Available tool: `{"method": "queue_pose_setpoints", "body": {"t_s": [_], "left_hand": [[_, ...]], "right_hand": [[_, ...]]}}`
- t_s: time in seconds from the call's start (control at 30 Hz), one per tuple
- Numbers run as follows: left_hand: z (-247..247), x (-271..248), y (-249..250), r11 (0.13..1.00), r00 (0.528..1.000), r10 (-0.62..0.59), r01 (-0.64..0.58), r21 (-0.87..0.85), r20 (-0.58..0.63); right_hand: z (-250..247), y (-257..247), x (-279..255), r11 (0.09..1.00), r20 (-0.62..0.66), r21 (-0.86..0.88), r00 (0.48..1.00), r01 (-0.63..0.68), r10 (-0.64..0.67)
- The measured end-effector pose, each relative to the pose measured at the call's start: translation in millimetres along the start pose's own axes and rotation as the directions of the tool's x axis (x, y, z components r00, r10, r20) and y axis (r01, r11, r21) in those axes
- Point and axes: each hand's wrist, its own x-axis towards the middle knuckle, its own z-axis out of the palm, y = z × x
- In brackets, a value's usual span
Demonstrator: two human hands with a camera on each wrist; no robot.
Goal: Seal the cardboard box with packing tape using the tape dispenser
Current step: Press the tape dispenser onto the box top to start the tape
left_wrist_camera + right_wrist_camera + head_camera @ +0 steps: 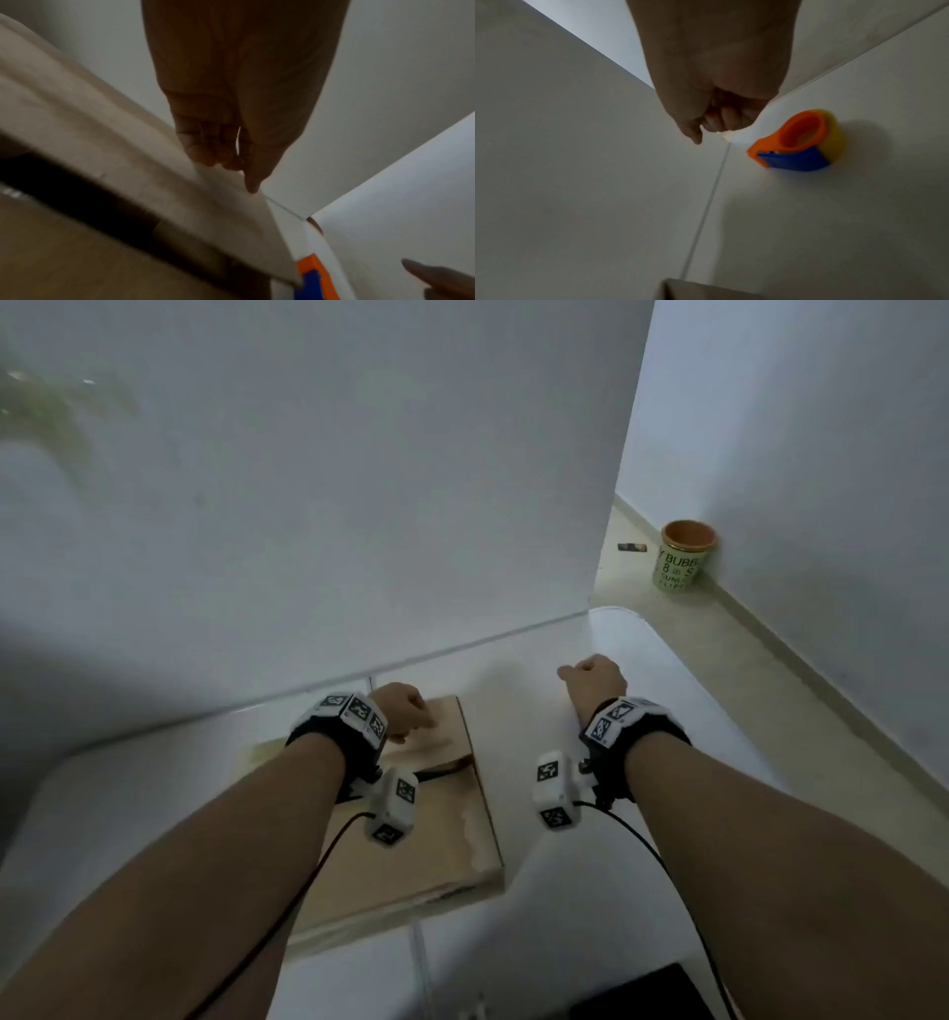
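Observation:
A flat cardboard box (411, 839) lies on the white table (565, 916). Its far flap (447, 737) stands slightly raised, with a dark gap (77, 192) under its free edge. My left hand (405, 716) rests on that flap with curled fingers (213, 156) and the thumb tip touching the cardboard. My right hand (595, 680) hovers over the table to the right of the box, curled into a loose fist (713, 123) and holding nothing. The orange, blue and yellow tape dispenser (800, 142) stands on the table just beside the right hand. It is hidden in the head view.
A white wall (359, 505) rises directly behind the table. On the floor at the right stand a green cup (685, 557) and a small dark object (631, 547). A black item (642, 994) lies at the table's near edge. Cables run from both wrists.

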Motion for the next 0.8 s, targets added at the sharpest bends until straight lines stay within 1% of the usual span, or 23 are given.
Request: {"method": "queue_pose_setpoints", "body": {"t_s": [0.03, 0.1, 0.23, 0.3, 0.4, 0.5, 0.63, 0.7, 0.8], "left_hand": [[6, 4, -4, 1.0, 1.0, 0.005, -0.005, 0.03, -0.004], [15, 13, -8, 0.998, 0.998, 0.004, 0.0, 0.069, -0.067], [29, 24, 1, 1.0, 0.979, 0.012, -0.008, 0.019, -0.201], [34, 28, 5, 1.0, 0.967, 0.007, -0.006, 0.006, -0.255], [43, 31, 4, 0.998, 0.946, -0.039, 0.02, -0.061, -0.323], [45, 37, -3, 0.993, 0.929, -0.07, 0.03, -0.112, -0.364], [42, 43, -8, 0.974, 0.92, -0.114, 0.029, -0.225, -0.376], [42, 43, -7, 0.965, 0.912, -0.13, 0.026, -0.262, -0.388], [43, 42, -5, 0.962, 0.91, -0.134, 0.024, -0.274, -0.392]], "right_hand": [[-4, 8, -2, 0.999, 0.012, -0.045, 1.0, -0.024, 0.024], [0, 34, 7, 0.988, 0.011, -0.137, 0.997, -0.073, 0.075], [21, 81, 31, 0.946, -0.064, -0.271, 0.984, -0.177, 0.165], [29, 97, 44, 0.938, -0.085, -0.3, 0.984, -0.174, 0.156], [29, 102, 51, 0.924, -0.096, -0.342, 0.984, -0.173, 0.149], [22, 107, 58, 0.897, -0.032, -0.398, 0.98, -0.192, 0.196], [17, 107, 59, 0.833, 0.031, -0.533, 0.98, -0.15, 0.196], [20, 106, 57, 0.81, 0.071, -0.577, 0.983, -0.101, 0.172], [31, 115, 53, 0.859, 0.216, -0.512, 0.97, 0.013, 0.115]]}}
